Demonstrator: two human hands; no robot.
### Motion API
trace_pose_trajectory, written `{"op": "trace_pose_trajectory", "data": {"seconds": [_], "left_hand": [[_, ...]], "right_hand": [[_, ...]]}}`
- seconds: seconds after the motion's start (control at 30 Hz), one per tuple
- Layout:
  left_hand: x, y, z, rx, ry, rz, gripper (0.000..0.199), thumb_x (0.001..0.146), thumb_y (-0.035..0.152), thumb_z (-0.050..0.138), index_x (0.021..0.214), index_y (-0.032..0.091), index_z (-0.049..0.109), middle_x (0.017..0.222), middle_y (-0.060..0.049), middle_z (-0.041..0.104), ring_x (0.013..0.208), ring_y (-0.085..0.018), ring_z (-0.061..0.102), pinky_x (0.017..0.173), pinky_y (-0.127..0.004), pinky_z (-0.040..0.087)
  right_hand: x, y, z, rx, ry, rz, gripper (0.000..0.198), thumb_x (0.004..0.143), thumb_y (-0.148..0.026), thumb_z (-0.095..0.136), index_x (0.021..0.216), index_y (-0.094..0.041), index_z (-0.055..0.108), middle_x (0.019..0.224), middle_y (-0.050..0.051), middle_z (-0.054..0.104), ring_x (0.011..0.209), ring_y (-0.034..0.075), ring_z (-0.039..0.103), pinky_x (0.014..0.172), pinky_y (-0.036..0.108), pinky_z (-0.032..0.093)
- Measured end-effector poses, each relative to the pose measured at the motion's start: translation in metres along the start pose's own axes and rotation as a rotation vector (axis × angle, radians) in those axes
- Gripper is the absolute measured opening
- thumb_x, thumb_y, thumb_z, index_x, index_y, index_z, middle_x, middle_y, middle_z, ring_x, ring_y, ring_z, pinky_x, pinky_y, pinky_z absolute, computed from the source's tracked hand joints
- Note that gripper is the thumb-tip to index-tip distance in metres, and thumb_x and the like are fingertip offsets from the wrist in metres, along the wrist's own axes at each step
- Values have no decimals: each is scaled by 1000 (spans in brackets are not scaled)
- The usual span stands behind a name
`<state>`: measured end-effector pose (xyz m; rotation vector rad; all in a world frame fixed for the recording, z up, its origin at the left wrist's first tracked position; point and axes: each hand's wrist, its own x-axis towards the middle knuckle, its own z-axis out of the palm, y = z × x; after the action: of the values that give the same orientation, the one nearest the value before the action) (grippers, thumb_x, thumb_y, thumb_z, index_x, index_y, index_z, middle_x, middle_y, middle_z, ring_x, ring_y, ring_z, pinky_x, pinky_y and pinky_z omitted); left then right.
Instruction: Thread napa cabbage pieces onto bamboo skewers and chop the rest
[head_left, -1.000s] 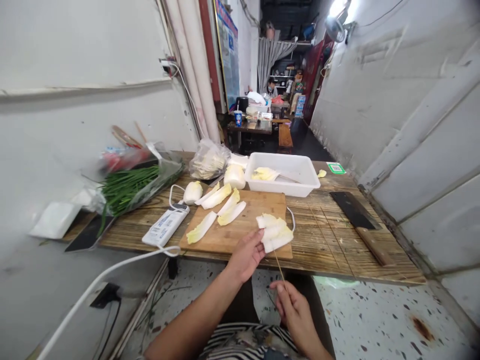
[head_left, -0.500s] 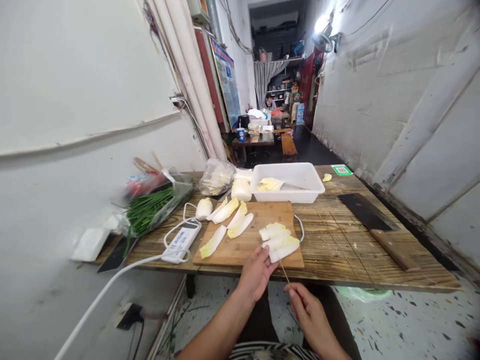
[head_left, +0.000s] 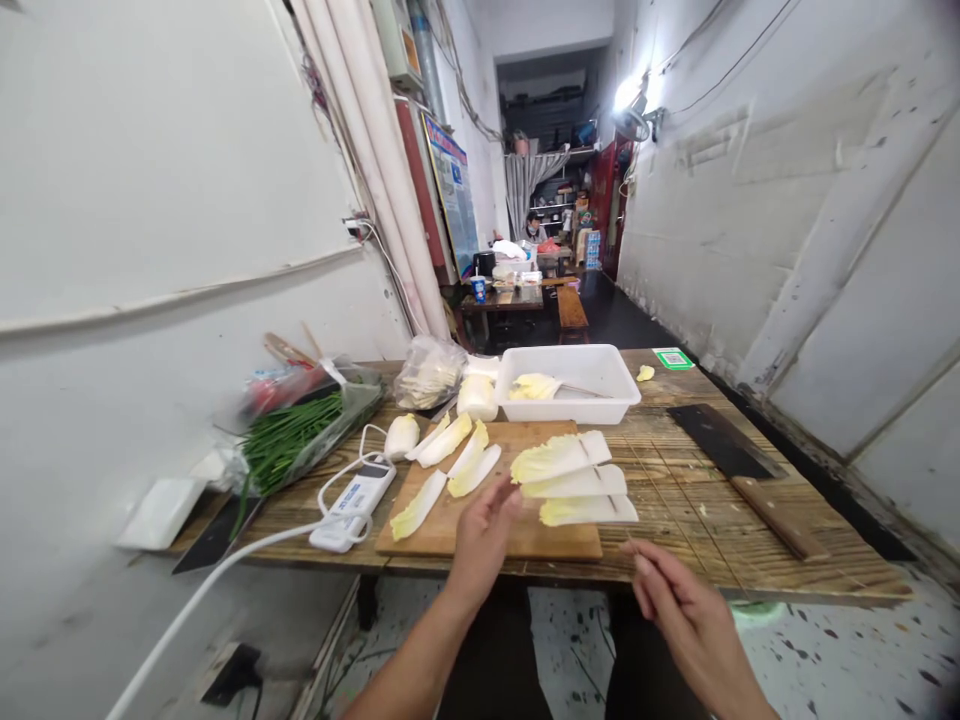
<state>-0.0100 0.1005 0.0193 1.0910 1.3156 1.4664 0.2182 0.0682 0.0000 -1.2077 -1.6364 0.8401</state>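
Three pale yellow-white cabbage leaves (head_left: 574,482) hang side by side on a thin bamboo skewer (head_left: 613,503), over the right part of a wooden cutting board (head_left: 465,540). My right hand (head_left: 675,590), in front of the table edge, pinches the skewer's near end. Just left of the leaves is my left hand (head_left: 484,530), fingers loosely bent and apart; whether a fingertip touches a leaf I cannot tell. Several loose leaves (head_left: 416,505) lie on the board's left half. A white plastic tub (head_left: 570,408) behind the board contains skewered leaves (head_left: 534,386).
A cleaver (head_left: 731,445) and long skewers (head_left: 671,490) lie on the right side of the table. To the left are a power strip (head_left: 352,505) with its cord, bagged green stalks (head_left: 292,435) and a cabbage piece (head_left: 402,437). A person (head_left: 534,228) sits far back.
My left hand has let go of the leaves and moved slightly left. My right hand has shifted right with the skewer, and the leaves have turned and now show three side by side.
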Motion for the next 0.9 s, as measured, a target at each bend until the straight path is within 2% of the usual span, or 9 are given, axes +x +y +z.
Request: {"op": "trace_pose_trajectory", "data": {"seconds": [0.13, 0.2, 0.33, 0.5, 0.6, 0.67, 0.7, 0.8, 0.9], "left_hand": [[18, 32, -21, 250, 222, 226, 46, 77, 43, 63, 114, 17, 59, 117, -10, 63, 115, -23, 53, 105, -39, 34], [19, 45, -25, 287, 101, 233, 50, 75, 43, 65, 117, 17, 57, 113, -10, 65, 112, -23, 55, 103, -39, 36], [10, 55, -16, 262, -308, -26, 40, 72, 40, 69, 105, 18, 68, 115, -9, 65, 106, -24, 59, 93, -34, 44], [1, 49, -6, 104, -480, -198, 29, 65, 37, 75, 82, 14, 73, 92, -7, 72, 80, -18, 64, 70, -25, 48], [-2, 47, -4, 63, -545, -244, 28, 63, 34, 77, 82, 14, 73, 82, -5, 73, 70, -14, 63, 65, -22, 46], [-4, 45, 0, 79, -536, -232, 28, 63, 32, 77, 83, 13, 73, 80, -5, 72, 69, -13, 63, 64, -21, 46], [-6, 44, 2, 99, -517, -218, 28, 63, 31, 77, 85, 13, 73, 79, -5, 72, 69, -13, 63, 64, -21, 46], [-11, 40, 12, 168, -477, -168, 28, 64, 30, 75, 86, 13, 72, 80, -5, 72, 71, -14, 63, 66, -22, 46], [-17, 38, 21, 193, -491, -160, 25, 67, 32, 73, 82, 12, 71, 78, -5, 71, 68, -13, 62, 62, -22, 45]], "right_hand": [[-2, -10, -26, -41, -117, -51, 29, 92, -37, 44, 106, -19, 61, 55, -4, 50, 50, 11, 50, 51, 20, 42], [-5, -9, -33, -64, -184, -45, 29, 92, -36, 43, 108, -20, 61, 58, -3, 52, 53, 11, 51, 52, 21, 43], [-12, -8, -39, -124, -325, -68, 28, 93, -35, 41, 108, -22, 61, 60, -3, 53, 52, 11, 50, 51, 21, 43], [-14, -13, -44, -215, -377, -170, 24, 95, -28, 38, 108, -24, 58, 61, -4, 54, 51, 10, 51, 50, 19, 43], [-14, -14, -46, -283, -365, -234, 20, 94, -25, 41, 106, -25, 57, 76, -1, 63, 61, 10, 58, 59, 19, 47], [-15, -15, -45, -356, -326, -270, 18, 93, -27, 44, 107, -26, 55, 87, 1, 66, 72, 11, 62, 65, 21, 49], [-16, -16, -44, -396, -301, -281, 19, 92, -29, 46, 110, -25, 53, 86, 1, 66, 71, 12, 62, 64, 21, 49], [-14, -21, -37, -506, -199, -287, 38, 87, -40, 54, 120, -22, 46, 77, 0, 62, 53, 11, 55, 49, 22, 46], [-9, -30, -28, -579, -77, -281, 45, 82, -48, 58, 116, -19, 49, 89, 5, 62, 49, 10, 51, 47, 24, 46]]}}
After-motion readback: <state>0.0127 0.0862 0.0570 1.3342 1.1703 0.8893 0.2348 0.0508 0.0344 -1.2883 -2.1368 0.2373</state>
